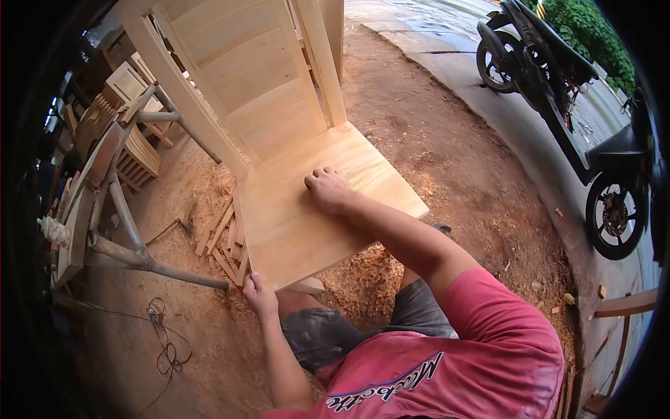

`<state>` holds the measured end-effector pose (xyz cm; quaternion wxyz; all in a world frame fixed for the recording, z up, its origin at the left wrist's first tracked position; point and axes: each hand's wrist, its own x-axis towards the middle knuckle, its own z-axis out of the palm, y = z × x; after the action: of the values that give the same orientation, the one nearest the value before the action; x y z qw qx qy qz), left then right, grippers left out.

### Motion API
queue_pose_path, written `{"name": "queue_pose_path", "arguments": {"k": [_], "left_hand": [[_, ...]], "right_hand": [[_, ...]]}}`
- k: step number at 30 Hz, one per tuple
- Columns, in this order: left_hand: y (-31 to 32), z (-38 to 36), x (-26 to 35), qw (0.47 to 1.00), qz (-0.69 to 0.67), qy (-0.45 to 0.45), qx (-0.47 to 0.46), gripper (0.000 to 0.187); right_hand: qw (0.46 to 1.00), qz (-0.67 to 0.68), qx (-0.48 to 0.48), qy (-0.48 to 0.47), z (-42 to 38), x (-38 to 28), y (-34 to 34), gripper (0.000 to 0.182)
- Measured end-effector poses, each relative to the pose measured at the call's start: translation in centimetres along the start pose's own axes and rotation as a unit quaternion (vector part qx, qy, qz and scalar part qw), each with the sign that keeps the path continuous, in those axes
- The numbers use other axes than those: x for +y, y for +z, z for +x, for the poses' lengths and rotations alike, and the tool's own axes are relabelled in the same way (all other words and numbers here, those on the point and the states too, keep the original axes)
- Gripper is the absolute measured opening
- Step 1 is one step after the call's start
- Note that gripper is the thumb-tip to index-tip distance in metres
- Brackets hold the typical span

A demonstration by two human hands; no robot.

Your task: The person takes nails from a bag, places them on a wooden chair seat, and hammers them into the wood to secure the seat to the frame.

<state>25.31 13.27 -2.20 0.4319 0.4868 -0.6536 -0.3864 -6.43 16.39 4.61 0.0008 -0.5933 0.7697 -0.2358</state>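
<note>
A bare wooden chair [328,230] with a broad flat seat and a tall slatted backrest [248,84] stands before me. On the middle of the seat rests my right hand [329,190], its fingers curled under against the wood; whatever may be beneath them is hidden. My left hand [260,297] grips the seat's near left corner, with the thumb up along the edge. The seat's front edge lies just above my knees.
Wood strips [227,237] and shavings lie on the ground at left. A pole-legged workbench [132,209] with a bottle [54,230] stands farther left, near a tangled cord [167,342]. Unfinished furniture [136,150] is behind it. A motorcycle [558,105] is parked at right.
</note>
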Motion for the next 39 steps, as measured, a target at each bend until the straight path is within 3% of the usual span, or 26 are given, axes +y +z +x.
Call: {"name": "queue_pose_path", "arguments": {"k": [2, 5, 7, 8, 10, 12, 13, 15, 17, 20, 21, 22, 24, 25, 26, 27, 31, 32, 33, 35, 37, 39], "left_hand": [[-0.4, 0.4, -0.1, 1.0, 0.007, 0.0, -0.006, 0.038], [-1.5, 1.1, 0.9, 0.994, 0.025, -0.058, -0.094, 0.035], [-1.5, 2.1, 3.5, 0.949, 0.289, 0.03, -0.123, 0.031], [-0.3, 1.7, 5.2, 0.96, 0.256, 0.101, -0.053, 0.029], [2.6, 2.8, 8.8, 0.937, 0.258, 0.232, -0.042, 0.029], [7.3, 4.8, 11.7, 0.948, 0.152, 0.22, -0.174, 0.03], [10.0, 5.9, 12.7, 0.935, 0.176, 0.239, -0.194, 0.031], [15.0, 7.6, 13.1, 0.907, 0.206, 0.277, -0.242, 0.032], [17.4, 7.8, 12.9, 0.891, 0.211, 0.298, -0.269, 0.033], [18.6, 7.2, 14.2, 0.895, 0.242, 0.243, -0.284, 0.022], [18.9, 7.4, 14.6, 0.894, 0.243, 0.243, -0.287, 0.022], [19.1, 7.6, 14.6, 0.888, 0.262, 0.246, -0.288, 0.02], [19.3, 7.5, 14.3, 0.881, 0.289, 0.231, -0.296, 0.018], [19.6, 7.7, 14.5, 0.882, 0.27, 0.243, -0.301, 0.016], [19.5, 8.0, 14.6, 0.884, 0.252, 0.252, -0.302, 0.014], [19.1, 8.2, 15.1, 0.884, 0.251, 0.237, -0.314, 0.013], [18.0, 9.1, 16.4, 0.847, 0.284, 0.285, -0.347, 0.017], [17.6, 9.3, 16.4, 0.828, 0.287, 0.304, -0.373, 0.017], [17.3, 9.8, 16.1, 0.832, 0.297, 0.29, -0.368, 0.017], [16.4, 10.5, 15.8, 0.815, 0.273, 0.35, -0.373, 0.017], [13.1, 10.5, 17.0, 0.84, 0.252, 0.32, -0.359, 0.018], [9.4, 10.4, 16.2, 0.864, 0.234, 0.287, -0.34, 0.019]], "right_hand": [[1.0, 0.002, 0.005, 0.001, -0.6, 0.1, 0.0, 0.025], [1.0, 0.018, 0.011, 0.002, -1.7, 0.4, -0.8, 0.028], [0.999, 0.035, 0.015, 0.003, -2.2, 0.9, -0.9, 0.03], [0.999, 0.049, 0.022, -0.005, -2.1, 1.3, -0.6, 0.03], [0.998, 0.06, 0.031, -0.006, -2.0, 1.6, -0.5, 0.031], [0.991, 0.099, 0.084, -0.009, -2.0, 1.2, -0.6, 0.031], [0.992, 0.098, 0.084, -0.004, -2.4, 1.3, -0.9, 0.031], [0.918, 0.294, 0.265, 0.013, -2.5, 1.4, -1.6, 0.032], [0.862, 0.346, 0.368, 0.038, -4.3, 2.9, -2.8, 0.03], [0.814, 0.301, 0.481, 0.122, -13.5, 5.9, -7.2, 0.03], [0.766, 0.32, 0.538, 0.145, -16.9, 8.4, -7.0, 0.027], [0.745, 0.283, 0.561, 0.223, -20.8, 11.3, -6.3, 0.024], [0.763, 0.208, 0.478, 0.382, -29.0, 17.9, -3.0, 0.022], [0.78, 0.136, 0.356, 0.497, -34.0, 22.0, 0.7, 0.031], [0.769, 0.102, 0.121, 0.619, -38.3, 24.1, 3.0, 0.045], [0.736, 0.096, -0.039, 0.669, -41.4, 24.6, 5.1, 0.055], [0.758, 0.069, -0.156, 0.63, -47.0, 19.1, 8.0, 0.07], [0.788, 0.079, -0.112, 0.6, -49.2, 19.7, 10.8, 0.061], [0.785, 0.112, -0.142, 0.593, -48.9, 18.8, 10.5, 0.065], [0.729, -0.01, -0.156, 0.666, -46.2, 16.4, 9.1, 0.076], [0.74, -0.063, -0.108, 0.661, -46.1, 17.4, 9.7, 0.077], [0.745, -0.034, -0.141, 0.651, -46.1, 19.6, 9.9, 0.071]]}}
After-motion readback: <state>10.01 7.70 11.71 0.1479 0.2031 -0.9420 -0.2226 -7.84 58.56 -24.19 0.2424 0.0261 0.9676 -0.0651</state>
